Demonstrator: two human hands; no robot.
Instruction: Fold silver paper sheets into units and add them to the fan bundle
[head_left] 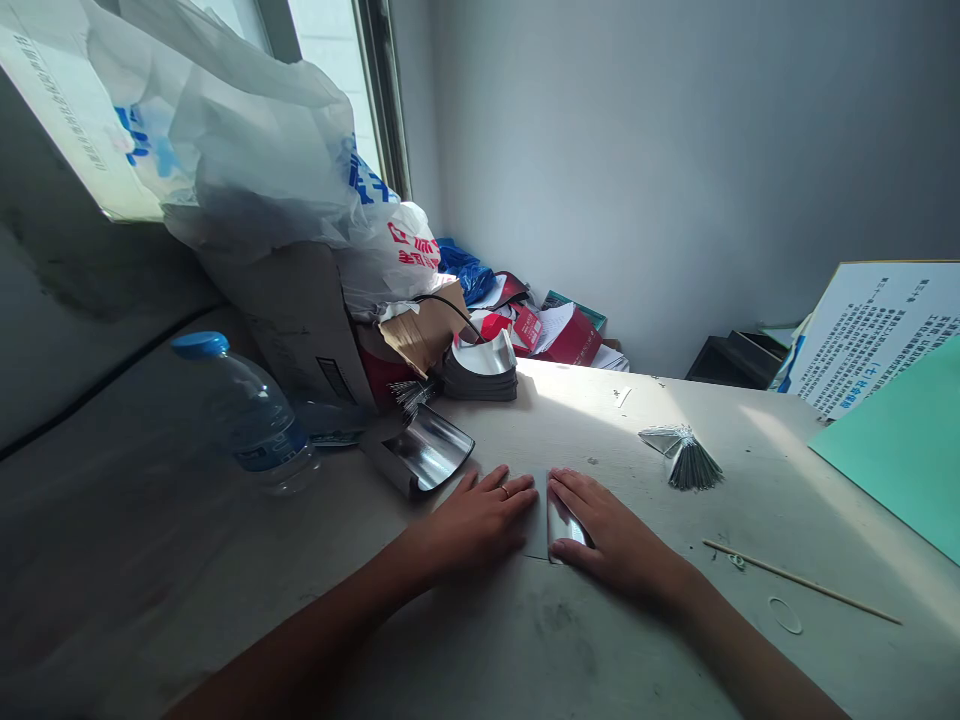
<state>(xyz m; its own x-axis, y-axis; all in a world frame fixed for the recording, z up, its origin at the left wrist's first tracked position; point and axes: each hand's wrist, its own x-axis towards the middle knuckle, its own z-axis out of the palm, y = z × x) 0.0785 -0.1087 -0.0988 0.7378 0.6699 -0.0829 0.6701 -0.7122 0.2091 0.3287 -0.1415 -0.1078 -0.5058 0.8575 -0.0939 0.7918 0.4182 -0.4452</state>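
Note:
My left hand (484,515) lies on the table with its fingers spread, fingertips on a flat grey sheet (536,520). Right beside that sheet is a shiny silver piece (568,520), and my right hand (607,530) rests over it, fingers stretched out and thumb a little apart. The two pieces lie edge to edge between my hands. Left of them sits a curved stack of silver sheets (431,450), with a second curved stack (481,370) behind it. A fanned bundle of thin strips (690,462) lies to the right.
A capped plastic bottle (266,430) stands at the left. Plastic bags (277,150) sit on a cardboard box (292,320) behind it. A thin wooden stick (802,580) and a white ring (785,615) lie at the right, near a green sheet (907,440). Papers lie at the back.

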